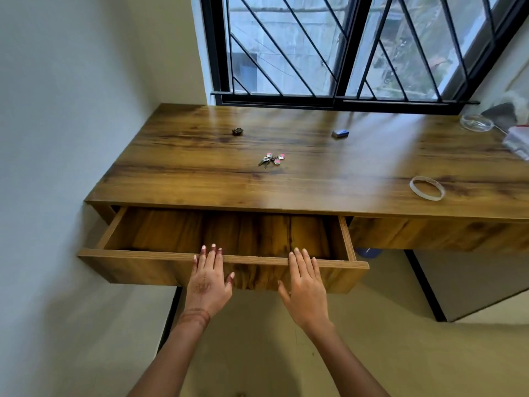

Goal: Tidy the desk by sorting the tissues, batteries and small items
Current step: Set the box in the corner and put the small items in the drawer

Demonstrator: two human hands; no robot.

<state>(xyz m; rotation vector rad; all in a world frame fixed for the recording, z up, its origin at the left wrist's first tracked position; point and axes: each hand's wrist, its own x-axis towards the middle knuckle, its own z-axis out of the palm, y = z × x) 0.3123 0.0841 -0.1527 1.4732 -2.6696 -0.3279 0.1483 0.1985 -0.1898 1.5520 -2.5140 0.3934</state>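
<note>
Down at six o'clock, flat against the plank front of the pulled-out drawer point(137, 267): left hand point(210, 277), fingers straight and slightly spread, tips reaching over the pale, layered plywood top edge, gripping nothing; a dark, henna-like pattern across its back and wrist. Just to its right, near five o'clock, right hand point(306, 285) in the same pose, palm on the drawer face, fingers straight and close together, thumb out to the side, likewise holding nothing. Inside the drawer, a shallow rectangular tray of streaky brown wood grain. Above it, a broad desk point(315, 179) of glossy, honey-brown wood grain with dark streaks and a pale sheen from the light. Near the middle of the top, a bunch of keys point(271, 159), grey metal with round pink-and-green charms. At eleven o'clock from the keys, well apart, a small dark knobbly ornament point(237, 131); at two o'clock, a small blue-grey rectangular block point(340, 133). Far out at four o'clock, a thin, translucent ring of tape point(427, 188) lying flat. At the two o'clock corner, a round glass dish point(475, 122) beside a crinkled plastic packet point(516, 141), cut off by the frame edge. At twelve o'clock, a black-framed window point(343, 47) with slanted bars.
</note>
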